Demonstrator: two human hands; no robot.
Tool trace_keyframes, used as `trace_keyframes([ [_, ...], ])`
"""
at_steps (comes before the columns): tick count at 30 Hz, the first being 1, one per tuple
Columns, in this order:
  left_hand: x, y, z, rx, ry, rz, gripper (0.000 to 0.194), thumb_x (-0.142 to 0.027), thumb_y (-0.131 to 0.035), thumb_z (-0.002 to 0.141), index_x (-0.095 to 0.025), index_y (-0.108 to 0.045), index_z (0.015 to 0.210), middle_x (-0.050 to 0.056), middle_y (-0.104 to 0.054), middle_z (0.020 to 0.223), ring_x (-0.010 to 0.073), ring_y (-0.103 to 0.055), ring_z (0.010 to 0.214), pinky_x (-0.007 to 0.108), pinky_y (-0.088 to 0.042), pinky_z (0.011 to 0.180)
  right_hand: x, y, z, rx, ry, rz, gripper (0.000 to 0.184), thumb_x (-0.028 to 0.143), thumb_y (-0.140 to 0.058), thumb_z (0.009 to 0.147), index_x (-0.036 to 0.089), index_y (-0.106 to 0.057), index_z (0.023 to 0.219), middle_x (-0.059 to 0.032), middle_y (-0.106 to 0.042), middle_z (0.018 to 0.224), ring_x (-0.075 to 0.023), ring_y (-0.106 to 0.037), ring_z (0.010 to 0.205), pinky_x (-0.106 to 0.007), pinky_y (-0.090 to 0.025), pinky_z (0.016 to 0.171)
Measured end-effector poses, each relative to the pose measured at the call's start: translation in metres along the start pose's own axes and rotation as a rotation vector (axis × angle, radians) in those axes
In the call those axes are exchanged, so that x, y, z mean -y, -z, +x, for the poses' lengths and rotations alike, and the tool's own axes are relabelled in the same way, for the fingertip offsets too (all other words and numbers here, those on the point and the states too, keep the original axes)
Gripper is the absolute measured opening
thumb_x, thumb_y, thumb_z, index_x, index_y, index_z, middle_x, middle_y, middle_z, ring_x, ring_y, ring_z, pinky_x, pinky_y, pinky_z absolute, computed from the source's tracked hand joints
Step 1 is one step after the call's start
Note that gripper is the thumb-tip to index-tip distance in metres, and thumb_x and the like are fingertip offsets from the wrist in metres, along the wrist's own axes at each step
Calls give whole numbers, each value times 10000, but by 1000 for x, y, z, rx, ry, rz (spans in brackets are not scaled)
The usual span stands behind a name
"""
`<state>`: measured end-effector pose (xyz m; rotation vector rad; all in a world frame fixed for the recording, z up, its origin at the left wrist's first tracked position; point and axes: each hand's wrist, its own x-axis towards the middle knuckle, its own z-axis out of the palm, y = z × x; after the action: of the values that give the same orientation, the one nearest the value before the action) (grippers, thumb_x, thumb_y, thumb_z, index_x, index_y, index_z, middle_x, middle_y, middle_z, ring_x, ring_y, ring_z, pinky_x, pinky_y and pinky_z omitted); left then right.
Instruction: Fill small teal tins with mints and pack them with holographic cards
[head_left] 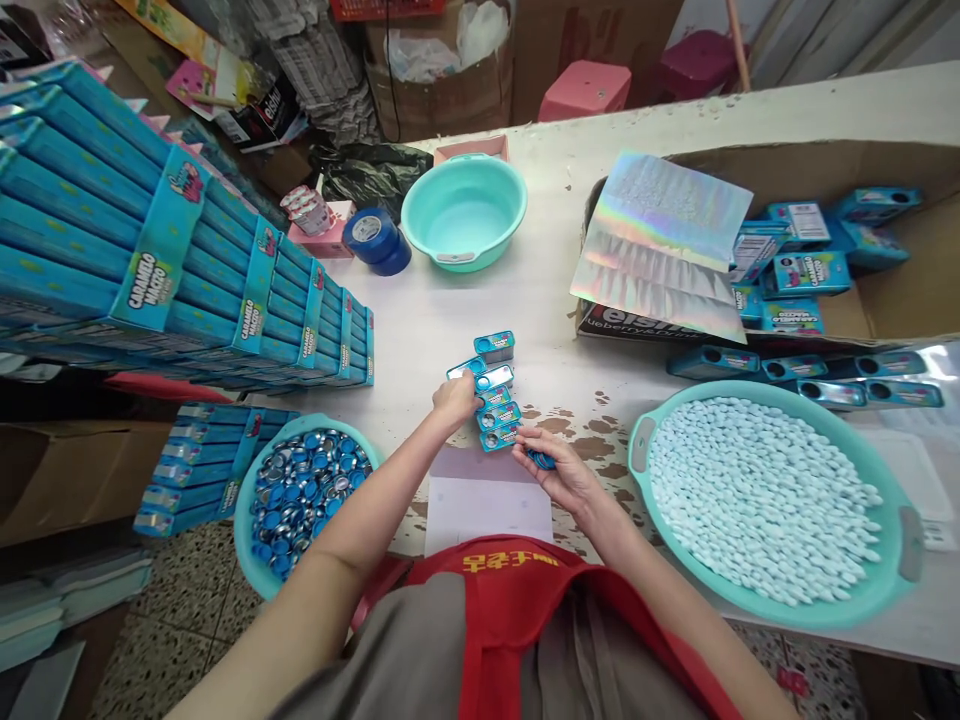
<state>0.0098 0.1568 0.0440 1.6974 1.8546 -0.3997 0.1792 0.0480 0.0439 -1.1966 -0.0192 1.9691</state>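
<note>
Several small blue tins with round openings [499, 413] lie in a staggered column on the table in front of me. My left hand [455, 402] is closed, its fingertips at the left ends of the middle tins; whatever they pinch is hidden. Just above those fingers, one blue tin [465, 367] sits askew, further left than the others. My right hand [561, 472] holds a few round blue caps [541, 460] in its curled fingers. Its thumb and forefinger reach the right end of the nearest tin [498, 439].
A green basin [637, 445] of white candies stands right; another basin [244, 530] with blue and silver caps is left. Stacked blue display boxes [150, 240] rise at left. Beyond are an aqua basin [465, 258], blue tape rolls [367, 228] and a carton [892, 320] of packs.
</note>
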Motion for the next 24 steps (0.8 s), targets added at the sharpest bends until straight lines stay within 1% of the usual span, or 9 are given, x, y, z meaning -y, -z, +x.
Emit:
trace_keyframes([
  [4, -9, -4, 7, -10, 53, 92, 369, -264, -654, 738, -201, -535, 1081, 127, -659, 1055, 290, -610, 1021, 329, -440, 754, -2, 2, 1, -61, -32, -21, 197, 63, -710, 623, 175, -687, 784, 16, -649, 715, -70, -615, 661, -184, -556, 694],
  [8, 1, -3, 1, -12, 17, 61, 293, -285, -632, 754, -219, -567, 1031, 94, -663, 1004, 281, -614, 977, 327, -440, 733, -6, 2, 7, -79, -81, -71, 240, 189, -796, 593, 175, -672, 799, 21, -630, 679, -73, -604, 599, -121, -455, 439],
  [11, 13, -6, -19, -72, -123, -134, 260, -362, -595, 793, -242, -588, 1023, 42, -655, 910, 230, -614, 891, 312, -443, 750, -10, 0, 9, -94, -65, -70, 326, 284, -863, 485, 160, -613, 655, 42, -583, 605, -44, -524, 489, -101, -278, 322],
  [13, 15, -15, -39, -86, -310, -353, 329, -370, -604, 789, -251, -581, 1096, 25, -637, 959, 172, -600, 821, 287, -449, 772, -14, -1, 9, -88, -55, -72, 380, 330, -878, 435, 157, -590, 612, 43, -569, 578, -42, -493, 469, -110, -245, 322],
  [15, 11, -29, -59, 14, -435, -583, 434, -370, -662, 734, -239, -573, 1137, 24, -620, 992, 127, -575, 723, 266, -466, 729, -18, -4, 9, -118, -8, -91, 396, 364, -876, 423, 156, -594, 607, 45, -556, 547, -40, -461, 453, -126, -252, 337],
  [18, 1, -52, -77, 204, -294, -895, 473, -381, -683, 680, -180, -552, 1087, -4, -593, 797, 102, -530, 548, 254, -461, 555, -27, -11, 8, -228, 123, -108, 385, 415, -856, 461, 161, -606, 607, 60, -527, 500, -39, -428, 437, -153, -317, 381],
  [20, -2, -59, -76, 242, -175, -1055, 377, -337, -653, 685, -157, -539, 996, -30, -553, 677, 102, -527, 499, 242, -450, 509, -32, -15, 7, -233, 144, -88, 380, 450, -838, 500, 162, -630, 638, 47, -560, 534, -55, -471, 468, -167, -368, 414],
  [22, 1, -57, -68, 209, -135, -1090, 244, -276, -616, 696, -152, -539, 891, -30, -543, 624, 106, -541, 507, 237, -457, 521, -34, -16, 6, -209, 111, -42, 364, 445, -828, 537, 160, -663, 695, 24, -608, 605, -73, -533, 525, -170, -407, 438],
  [24, 8, -46, -56, 100, -110, -944, 129, -251, -580, 720, -160, -541, 802, -19, -552, 610, 114, -554, 529, 239, -455, 543, -33, -15, 5, -201, 62, 40, 305, 391, -815, 587, 159, -679, 732, 13, -632, 653, -81, -571, 571, -173, -451, 477],
])
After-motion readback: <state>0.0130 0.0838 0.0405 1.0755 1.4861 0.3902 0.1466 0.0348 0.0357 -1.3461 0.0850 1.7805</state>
